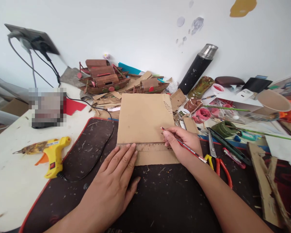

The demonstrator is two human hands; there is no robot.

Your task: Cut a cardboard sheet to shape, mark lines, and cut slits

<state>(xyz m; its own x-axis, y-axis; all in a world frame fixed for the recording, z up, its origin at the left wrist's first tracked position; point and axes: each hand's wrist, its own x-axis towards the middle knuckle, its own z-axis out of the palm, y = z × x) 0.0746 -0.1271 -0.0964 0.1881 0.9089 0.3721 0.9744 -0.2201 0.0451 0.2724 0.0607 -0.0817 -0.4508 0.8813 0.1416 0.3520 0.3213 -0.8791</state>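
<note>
A square of brown cardboard [143, 116] lies on a dark mat [160, 197]. Across its lower part runs a see-through ruler [147, 147]. My left hand [120, 168] rests flat with fingers stretched, its fingertips pressing on the ruler's left end and the cardboard. At the right edge of the cardboard, my right hand [184, 142] grips a red and black pencil [187, 148]. The pencil's tip points up and left, just above the ruler; whether it touches the cardboard I cannot tell.
On the left lies a yellow glue gun [54, 157], its cord crossing the mat. Scissors [217, 158] and a utility knife [229, 147] lie right of my right hand. Model boats [106, 77], cardboard scraps and a black thermos [196, 69] stand behind. Torn cardboard [262, 181] lies far right.
</note>
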